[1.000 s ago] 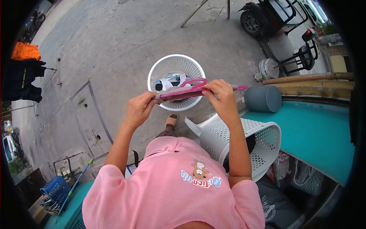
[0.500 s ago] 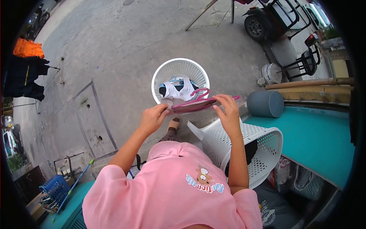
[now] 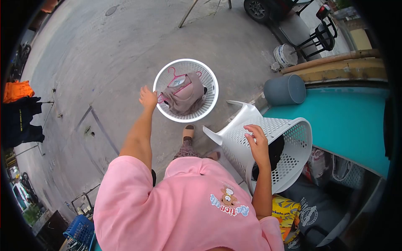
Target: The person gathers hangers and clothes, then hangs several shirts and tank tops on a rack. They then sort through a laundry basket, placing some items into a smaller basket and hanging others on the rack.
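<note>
A round white laundry basket [image 3: 214,90] stands on the concrete in front of me. Inside it lies a greyish-mauve garment [image 3: 188,98] on a pink hanger [image 3: 172,72]. My left hand [image 3: 148,97] is just outside the basket's left rim, close to the hanger's end, fingers apart and holding nothing. My right hand [image 3: 258,146] hovers over the white perforated plastic chair [image 3: 238,140], empty, with loosely bent fingers. Dark cloth [image 3: 274,154] rests on the chair.
A grey bucket [image 3: 284,90] stands by a teal surface [image 3: 335,123] at right. Bags, including a yellow one [image 3: 287,213], lie at lower right. A paint-stained pail [image 3: 285,55] and a wheeled vehicle [image 3: 257,9] are farther off. Dark clothes [image 3: 23,121] hang at left.
The mauve garment on its pink hanger has gone from both hands into the basket, covering the white garment there. My left hand moved forward and left; the right drew back over the chair.
</note>
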### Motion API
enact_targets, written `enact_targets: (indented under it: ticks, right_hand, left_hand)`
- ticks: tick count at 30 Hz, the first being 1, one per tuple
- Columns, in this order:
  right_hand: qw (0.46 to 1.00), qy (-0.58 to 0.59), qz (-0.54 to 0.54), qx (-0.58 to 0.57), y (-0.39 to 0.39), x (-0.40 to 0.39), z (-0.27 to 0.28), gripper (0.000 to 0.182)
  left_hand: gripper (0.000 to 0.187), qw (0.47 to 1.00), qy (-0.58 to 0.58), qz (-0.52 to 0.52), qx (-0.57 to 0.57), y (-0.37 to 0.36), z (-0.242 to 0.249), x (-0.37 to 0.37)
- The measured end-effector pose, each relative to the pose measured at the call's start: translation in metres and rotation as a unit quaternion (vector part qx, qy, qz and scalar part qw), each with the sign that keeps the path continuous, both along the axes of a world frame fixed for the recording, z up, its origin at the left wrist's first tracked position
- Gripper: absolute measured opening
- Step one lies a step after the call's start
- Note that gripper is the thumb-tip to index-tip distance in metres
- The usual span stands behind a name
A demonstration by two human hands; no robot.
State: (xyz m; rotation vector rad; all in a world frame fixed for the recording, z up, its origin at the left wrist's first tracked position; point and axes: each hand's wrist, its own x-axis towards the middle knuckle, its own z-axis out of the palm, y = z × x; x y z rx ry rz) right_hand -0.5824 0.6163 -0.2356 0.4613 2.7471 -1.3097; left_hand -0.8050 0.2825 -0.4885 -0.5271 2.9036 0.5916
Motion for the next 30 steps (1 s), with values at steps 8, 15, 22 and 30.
enact_targets:
  ticks: [8, 15, 22, 30]
  right_hand:
    - [0.92, 0.287, -0.006, -0.267, -0.01, 0.045, 0.102, 0.035]
    - [0.794, 0.498, 0.237, -0.258, 0.005, 0.12, 0.205, 0.041]
    - [0.811, 0.544, 0.153, -0.153, 0.057, 0.216, 0.203, 0.039]
    - [0.863, 0.381, -0.268, -0.194, 0.134, 0.281, 0.114, 0.032]
  left_hand:
    - [0.048, 0.967, 0.063, -0.189, 0.156, 0.052, -0.004, 0.019]
    - [0.041, 0.851, 0.092, -0.343, 0.387, 0.212, 0.131, 0.103]
    - [0.025, 0.659, 0.026, -0.67, 0.342, 0.348, 0.231, 0.238]
    - [0.029, 0.507, 0.075, -0.854, 0.089, 0.423, 0.125, 0.302]
